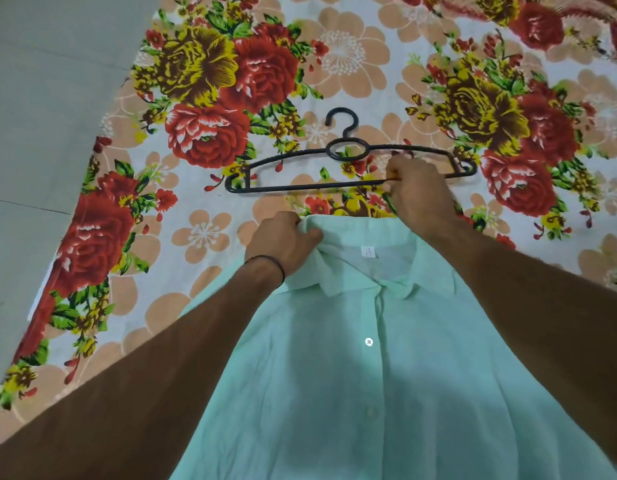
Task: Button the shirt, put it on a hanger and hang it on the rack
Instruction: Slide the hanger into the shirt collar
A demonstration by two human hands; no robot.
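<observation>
The shirt (369, 375) lies face up on the bed (203, 237), its front drawn shut down the placket. One button (368, 341) shows plainly fastened and a fainter one sits below it, so the buttoning looks done or nearly so, though I cannot see the lowest part of the front. At the top, the left hand (283, 240) has its fingers curled into the cloth at the shoulder, just beside the collar (397, 282), bunching the fabric in its grip. Just past the collar's far edge, the right hand (416, 188) is closed round the lower bar of the hanger (300, 187), towards its right end. The hanger rests flat on the sheet, its hook pointing away from that hand, and it sits just beyond the shirt without touching it. Getting the hanger inside the shoulders is not yet done, and neither is the hanging. No rack is in sight from here.
</observation>
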